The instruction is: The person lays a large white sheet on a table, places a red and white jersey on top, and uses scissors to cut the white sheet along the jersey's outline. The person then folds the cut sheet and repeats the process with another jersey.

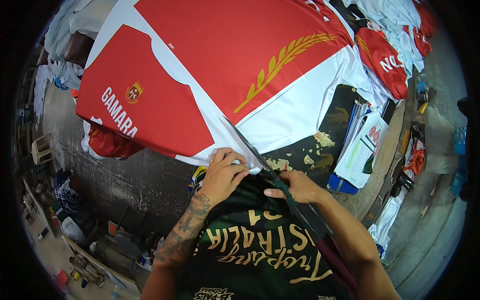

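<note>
A large printed sheet of white cloth (295, 125) with red panels hangs over the table's near edge. My right hand (300, 187) is closed round the handles of a pair of scissors (246, 141). The blades point away from me and lie along the white strip between a big red panel (240, 45) with a golden leaf sprig and a smaller red panel (165, 100) with a crest. Just left of the blades, my left hand (224, 172) pinches the near white edge of the cloth. Part of the handles is hidden by my fingers.
Right of the cloth, papers (361, 150) lie on a blue folder (342, 184) on the dark table. Cream scraps (324, 139) are scattered nearby. More red and white cloth (382, 62) is heaped at the far right. A small wooden stool (42, 148) stands at left.
</note>
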Motion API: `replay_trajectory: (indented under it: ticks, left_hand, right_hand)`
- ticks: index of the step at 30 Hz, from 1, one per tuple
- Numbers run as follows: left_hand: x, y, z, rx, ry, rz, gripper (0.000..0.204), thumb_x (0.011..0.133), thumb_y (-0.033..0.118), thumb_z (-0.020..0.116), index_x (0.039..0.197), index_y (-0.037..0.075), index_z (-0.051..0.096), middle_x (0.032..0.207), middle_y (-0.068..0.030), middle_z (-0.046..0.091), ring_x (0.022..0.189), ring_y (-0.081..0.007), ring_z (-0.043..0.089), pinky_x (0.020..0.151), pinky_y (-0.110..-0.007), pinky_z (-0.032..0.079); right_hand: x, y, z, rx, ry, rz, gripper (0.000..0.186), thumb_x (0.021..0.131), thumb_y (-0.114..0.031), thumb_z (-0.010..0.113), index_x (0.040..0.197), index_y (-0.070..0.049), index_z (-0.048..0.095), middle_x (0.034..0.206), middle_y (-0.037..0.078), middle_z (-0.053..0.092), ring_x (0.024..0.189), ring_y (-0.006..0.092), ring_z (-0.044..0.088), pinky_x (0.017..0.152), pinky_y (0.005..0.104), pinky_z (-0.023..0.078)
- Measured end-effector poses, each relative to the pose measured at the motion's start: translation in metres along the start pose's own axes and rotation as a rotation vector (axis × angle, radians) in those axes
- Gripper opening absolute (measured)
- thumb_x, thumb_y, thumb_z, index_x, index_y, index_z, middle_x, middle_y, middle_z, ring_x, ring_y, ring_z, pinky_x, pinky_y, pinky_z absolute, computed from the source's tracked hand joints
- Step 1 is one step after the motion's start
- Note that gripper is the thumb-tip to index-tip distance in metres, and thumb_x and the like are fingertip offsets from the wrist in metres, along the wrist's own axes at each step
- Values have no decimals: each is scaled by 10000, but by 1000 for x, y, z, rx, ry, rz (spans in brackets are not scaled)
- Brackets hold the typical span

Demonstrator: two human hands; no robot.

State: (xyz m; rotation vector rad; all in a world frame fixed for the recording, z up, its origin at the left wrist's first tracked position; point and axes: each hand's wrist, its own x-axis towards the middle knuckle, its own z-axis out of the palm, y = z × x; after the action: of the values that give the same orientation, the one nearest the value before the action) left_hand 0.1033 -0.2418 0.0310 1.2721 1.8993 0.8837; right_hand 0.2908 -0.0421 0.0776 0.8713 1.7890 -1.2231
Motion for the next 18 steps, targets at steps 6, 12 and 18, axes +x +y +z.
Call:
replay_trajectory:
  ticks: [6, 12, 18]
  left_hand:
    - [7, -12, -19, -98, -162, 16, 194, 907, 153, 791, 1093, 97, 794, 1244, -16, 677, 1277, -283, 503, 1113, -447, 410]
    - [16, -26, -36, -282, -260, 35, 160, 928, 153, 770, 1059, 64, 751, 1174, -77, 686, 1272, -302, 537, 1117, -447, 421]
    - [35, -48, -52, -498, -487, 34, 189, 974, 180, 732, 1107, 46, 718, 1220, -127, 685, 1301, -326, 557, 1131, -450, 447]
  right_hand:
    - [30, -55, -25, 59, -63, 66, 772, 749, -711, 873, 922, 33, 758, 729, 103, 677, 743, 228, 664, 740, 378, 530]
    - [61, -107, -44, 58, -5, -21, 805, 761, -738, 842, 916, 43, 724, 769, 156, 678, 770, 269, 679, 739, 408, 537]
    - [101, -158, -63, 14, 50, -144, 735, 851, -700, 807, 882, 30, 721, 758, 94, 662, 738, 195, 645, 683, 340, 508]
